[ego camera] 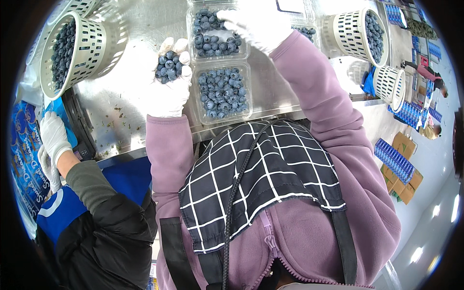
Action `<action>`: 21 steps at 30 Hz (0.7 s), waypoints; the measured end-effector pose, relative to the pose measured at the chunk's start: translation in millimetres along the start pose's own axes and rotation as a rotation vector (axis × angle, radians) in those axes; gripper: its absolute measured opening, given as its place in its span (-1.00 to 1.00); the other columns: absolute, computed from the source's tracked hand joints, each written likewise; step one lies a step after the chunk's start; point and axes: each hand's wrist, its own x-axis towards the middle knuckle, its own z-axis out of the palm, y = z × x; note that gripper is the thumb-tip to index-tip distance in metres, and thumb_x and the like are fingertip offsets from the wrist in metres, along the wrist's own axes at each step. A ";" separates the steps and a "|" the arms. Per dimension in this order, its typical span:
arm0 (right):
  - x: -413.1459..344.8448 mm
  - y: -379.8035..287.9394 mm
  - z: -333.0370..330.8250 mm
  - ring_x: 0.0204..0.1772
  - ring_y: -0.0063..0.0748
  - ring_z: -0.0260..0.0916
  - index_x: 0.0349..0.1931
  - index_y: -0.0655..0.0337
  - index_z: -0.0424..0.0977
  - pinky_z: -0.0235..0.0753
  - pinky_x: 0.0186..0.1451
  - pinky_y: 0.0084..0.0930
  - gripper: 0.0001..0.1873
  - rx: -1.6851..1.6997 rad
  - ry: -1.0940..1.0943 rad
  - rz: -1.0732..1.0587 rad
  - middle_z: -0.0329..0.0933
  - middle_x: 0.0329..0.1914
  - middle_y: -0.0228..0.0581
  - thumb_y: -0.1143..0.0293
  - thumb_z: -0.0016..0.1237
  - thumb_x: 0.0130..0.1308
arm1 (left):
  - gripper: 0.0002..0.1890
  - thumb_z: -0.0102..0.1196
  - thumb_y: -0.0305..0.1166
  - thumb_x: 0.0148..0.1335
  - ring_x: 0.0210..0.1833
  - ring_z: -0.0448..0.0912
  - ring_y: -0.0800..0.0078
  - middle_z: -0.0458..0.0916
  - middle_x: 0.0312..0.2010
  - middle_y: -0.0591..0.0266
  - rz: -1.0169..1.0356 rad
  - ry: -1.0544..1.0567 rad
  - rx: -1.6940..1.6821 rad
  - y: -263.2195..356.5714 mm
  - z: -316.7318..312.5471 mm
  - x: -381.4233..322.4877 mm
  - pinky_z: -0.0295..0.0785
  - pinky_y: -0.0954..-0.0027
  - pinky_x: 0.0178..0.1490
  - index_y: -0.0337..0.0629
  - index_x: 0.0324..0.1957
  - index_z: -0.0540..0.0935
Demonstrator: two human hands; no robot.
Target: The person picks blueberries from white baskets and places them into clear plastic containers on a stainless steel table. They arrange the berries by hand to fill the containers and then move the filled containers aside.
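Observation:
My left hand, in a white glove, lies palm up with a small heap of blueberries cupped in it. To its right stands a clear plastic punnet of blueberries near the table's front edge. Behind that is another clear punnet, with berries around a gap at its middle. My right hand, also white-gloved, reaches over this rear punnet's upper right, fingertips at the berries; whether they grip one cannot be told. Part of a further punnet of blueberries shows behind my right wrist.
White slotted baskets of blueberries stand at left and right. Another white basket is lower right. Plant debris lies on the steel table. A co-worker's gloved hand is at the left, near a dark device.

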 end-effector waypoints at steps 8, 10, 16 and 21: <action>-9.5 8.6 -34.6 -0.26 -0.03 0.53 -0.26 0.20 0.59 0.52 -0.08 -0.15 -0.84 0.162 0.341 -0.274 0.59 -0.32 -0.09 0.33 0.01 0.34 | -0.64 0.11 -0.26 0.37 -0.16 0.57 0.19 0.50 -0.07 -0.09 0.023 0.030 -0.004 -0.9 -4.8 -4.0 0.67 0.34 -0.29 -0.35 0.02 0.49; -8.9 5.5 -38.1 -0.24 -0.01 0.53 -0.27 0.20 0.60 0.51 -0.08 -0.15 -0.84 0.281 0.130 -0.217 0.59 -0.35 -0.12 0.33 0.01 0.34 | -0.63 0.11 -0.25 0.37 -0.15 0.57 0.18 0.49 -0.05 -0.10 0.022 0.003 -0.012 -0.3 -7.9 -3.4 0.68 0.32 -0.27 -0.36 0.04 0.48; -14.8 -12.9 -46.6 0.09 -0.22 0.56 0.13 -0.04 0.55 0.50 0.18 -0.29 -0.61 0.187 -0.296 0.013 0.64 0.04 -0.32 0.03 -0.13 0.46 | -0.59 0.10 -0.23 0.38 -0.18 0.58 0.18 0.50 -0.06 -0.12 0.019 0.029 0.006 -2.0 -7.7 0.6 0.69 0.29 -0.26 -0.38 0.08 0.46; -11.2 -26.9 -43.7 0.03 -0.22 0.57 0.07 0.02 0.57 0.53 0.11 -0.28 -0.64 0.017 -0.134 -0.093 0.65 -0.02 -0.32 0.06 -0.10 0.44 | -0.55 0.10 -0.21 0.38 -0.14 0.60 0.15 0.52 -0.02 -0.16 0.043 0.011 0.011 1.8 -8.9 -9.8 0.69 0.28 -0.23 -0.39 0.13 0.46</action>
